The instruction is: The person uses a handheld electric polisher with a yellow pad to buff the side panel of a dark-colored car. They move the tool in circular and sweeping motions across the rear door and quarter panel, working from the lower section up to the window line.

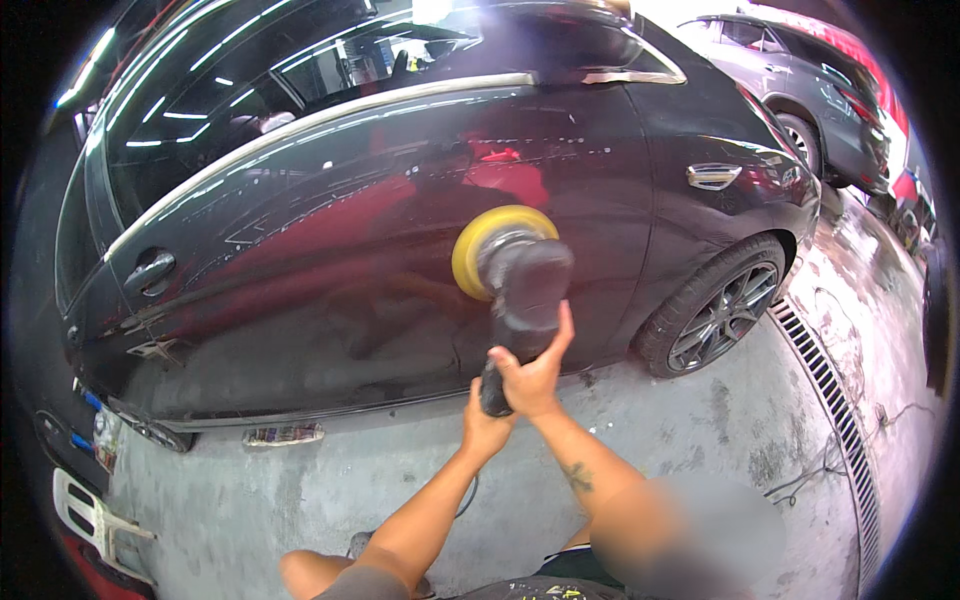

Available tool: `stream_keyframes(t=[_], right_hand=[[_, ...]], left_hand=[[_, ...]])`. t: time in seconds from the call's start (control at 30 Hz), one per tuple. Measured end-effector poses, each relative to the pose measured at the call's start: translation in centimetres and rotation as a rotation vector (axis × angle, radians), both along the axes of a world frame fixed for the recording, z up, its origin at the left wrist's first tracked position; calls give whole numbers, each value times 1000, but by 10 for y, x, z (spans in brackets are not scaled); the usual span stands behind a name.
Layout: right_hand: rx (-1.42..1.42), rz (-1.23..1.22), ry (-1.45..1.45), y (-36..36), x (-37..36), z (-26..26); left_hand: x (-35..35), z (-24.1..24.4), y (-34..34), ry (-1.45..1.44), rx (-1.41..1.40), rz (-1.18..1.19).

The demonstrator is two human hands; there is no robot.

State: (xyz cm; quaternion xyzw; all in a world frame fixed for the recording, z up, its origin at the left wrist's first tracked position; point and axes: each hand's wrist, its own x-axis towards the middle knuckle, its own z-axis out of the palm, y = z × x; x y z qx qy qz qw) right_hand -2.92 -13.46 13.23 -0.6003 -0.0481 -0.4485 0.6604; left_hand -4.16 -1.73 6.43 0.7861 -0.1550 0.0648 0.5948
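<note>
Both my hands hold a black power polisher with a round yellow foam pad. The pad appears to lie against the glossy dark door panel of a parked car. My right hand wraps the polisher's body just behind the head, one finger stretched along its side. Lower down, my left hand grips the rear end of the handle. The polisher's head looks blurred. Pale masking tape runs along the window's lower edge. Small white spots dot the paint above the pad.
The car's door handle is at left and a spoked wheel at right. A slotted floor drain crosses the concrete. A cable lies near it. A white plastic stool stands lower left. A silver SUV is parked beyond.
</note>
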Motion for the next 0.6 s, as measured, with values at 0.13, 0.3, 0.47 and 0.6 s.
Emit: stream_keyframes(t=[0.13, 0.3, 0.47, 0.6], right_hand=[[0, -297, -23, -83, -2, 42], [102, -305, -53, -134, -4, 124], [-47, -317, -31, -100, -7, 126], [-120, -162, -28, -28, 0, 101]], left_hand=[[4, 67, -66, 44, 233, -67], [0, 148, -108, -57, 305, -133], [2, 124, -92, -29, 143, -98], [5, 85, -32, -19, 16, -8]])
